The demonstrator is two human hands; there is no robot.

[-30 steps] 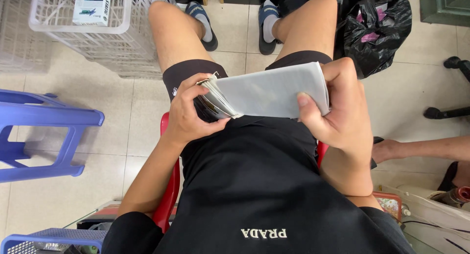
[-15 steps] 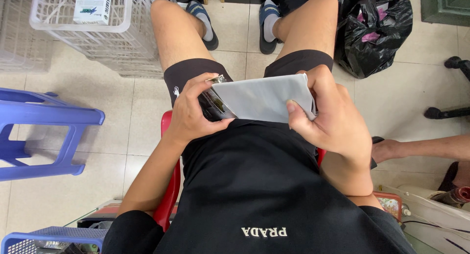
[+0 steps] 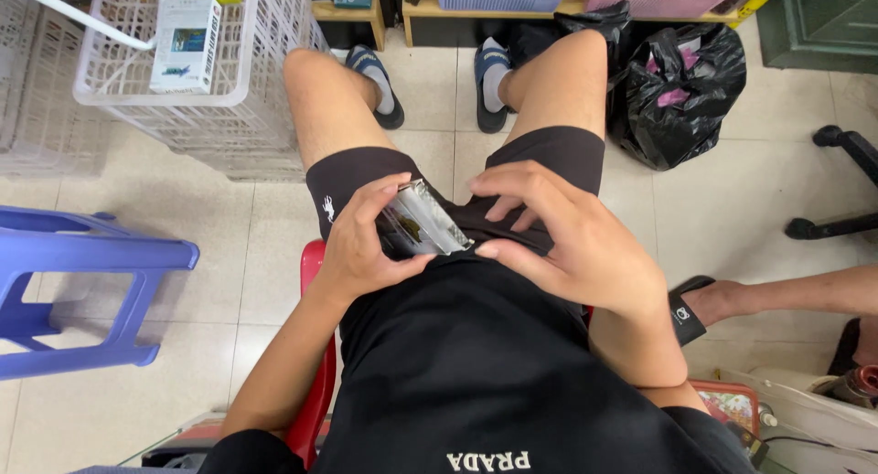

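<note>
I sit on a red chair [image 3: 315, 383] and look down at my lap. My left hand [image 3: 361, 241] grips a folded silvery packet [image 3: 422, 223], thumb on top and fingers curled under it. My right hand [image 3: 562, 232] hovers just right of the packet with fingers spread; its thumb tip touches the packet's lower right edge. Both hands rest over my black shorts. The packet is small and thick, with a dark patch showing on its face.
A blue plastic stool [image 3: 69, 291] stands at left. A white lattice basket [image 3: 197, 81] with a small box sits upper left. A black plastic bag [image 3: 681, 85] lies upper right. Another person's foot in a sandal [image 3: 732, 300] reaches in at right.
The wide grey-white sheet held across both hands has been folded down into a small packet. My right hand has let go of its edge and opened beside it.
</note>
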